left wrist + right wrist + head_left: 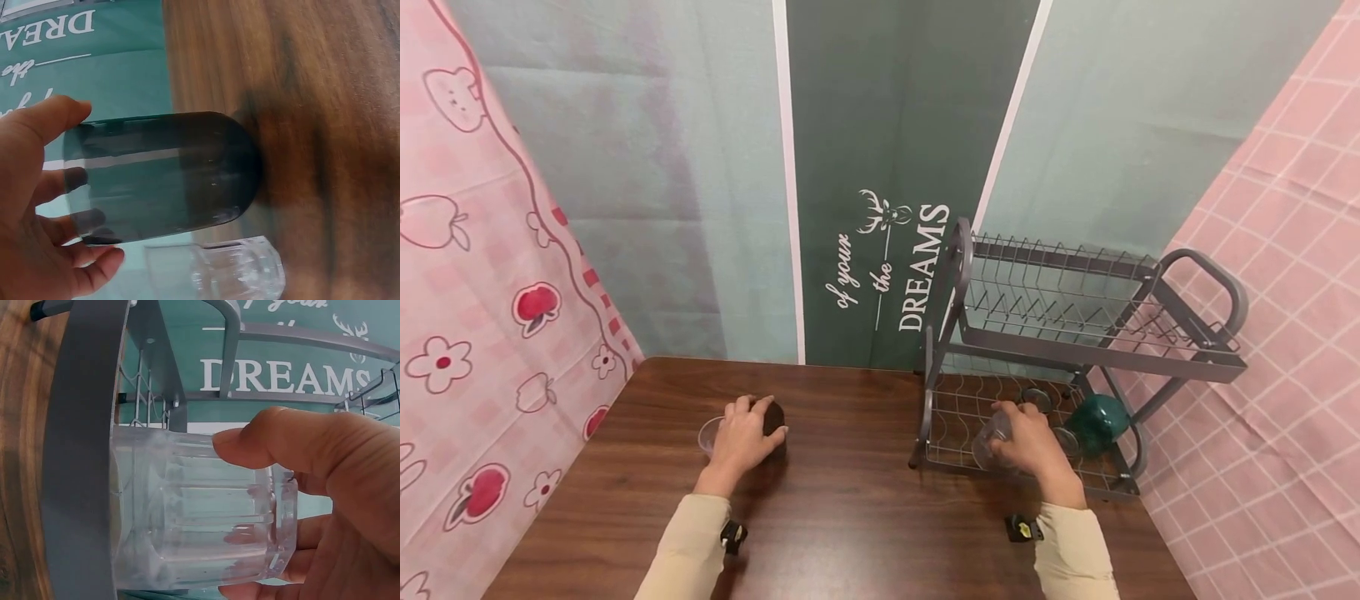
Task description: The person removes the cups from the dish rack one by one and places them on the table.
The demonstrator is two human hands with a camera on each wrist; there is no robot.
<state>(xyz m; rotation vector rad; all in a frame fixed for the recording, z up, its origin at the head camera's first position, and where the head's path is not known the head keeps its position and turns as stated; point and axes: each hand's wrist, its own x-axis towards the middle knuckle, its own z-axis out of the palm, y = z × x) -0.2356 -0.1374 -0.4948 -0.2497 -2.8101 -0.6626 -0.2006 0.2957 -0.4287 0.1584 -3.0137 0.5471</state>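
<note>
On the left of the table, my left hand (741, 437) grips a dark tinted drinking glass (169, 178) near its rim from above. The rounded base of this glass points toward the wood. A clear glass (219, 272) stands close beside it, partly covered by the hand in the head view. Over the front of the rack's lower shelf, my right hand (1036, 437) holds a clear faceted glass (200, 512). Thumb and fingers are around the end farther from the shelf; the rack's front bar hides part of the other end.
A grey two-tier dish rack (1090, 358) stands at the table's right, its upper wire tier overhanging the back of the lower shelf. On that shelf lie a teal glass (1097, 423) and other clear glassware (1037, 398). Fabric backdrops (737, 208) hang behind the brown table (850, 500).
</note>
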